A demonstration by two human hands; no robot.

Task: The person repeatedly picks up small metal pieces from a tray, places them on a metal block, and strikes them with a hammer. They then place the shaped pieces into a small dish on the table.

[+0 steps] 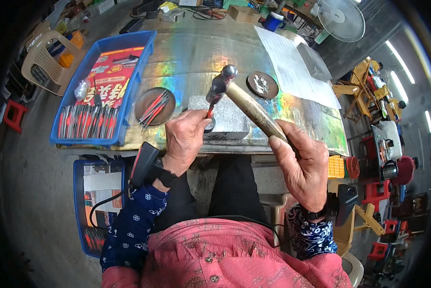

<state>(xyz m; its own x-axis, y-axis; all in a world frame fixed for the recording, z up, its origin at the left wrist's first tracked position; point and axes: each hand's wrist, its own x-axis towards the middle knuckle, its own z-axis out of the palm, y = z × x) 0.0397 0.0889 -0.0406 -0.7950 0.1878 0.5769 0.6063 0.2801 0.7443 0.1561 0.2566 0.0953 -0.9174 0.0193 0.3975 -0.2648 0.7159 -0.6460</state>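
Head view: left hand (184, 139) pinches a thin red-handled metal piece (209, 111) upright on the grey steel block (225, 120) at the worktop's (191, 53) near edge; right hand (302, 165) grips the wooden-handled hammer (239, 96), raised for striking.

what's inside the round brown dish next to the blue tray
The round brown dish holds a loose bundle of thin red and grey sticks, crossing one another. Whatever lies under them on the dish's floor is covered.

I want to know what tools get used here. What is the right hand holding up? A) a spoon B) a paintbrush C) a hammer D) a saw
C: the right hand grips the wooden handle of a hammer, its metal head raised over the grey block.
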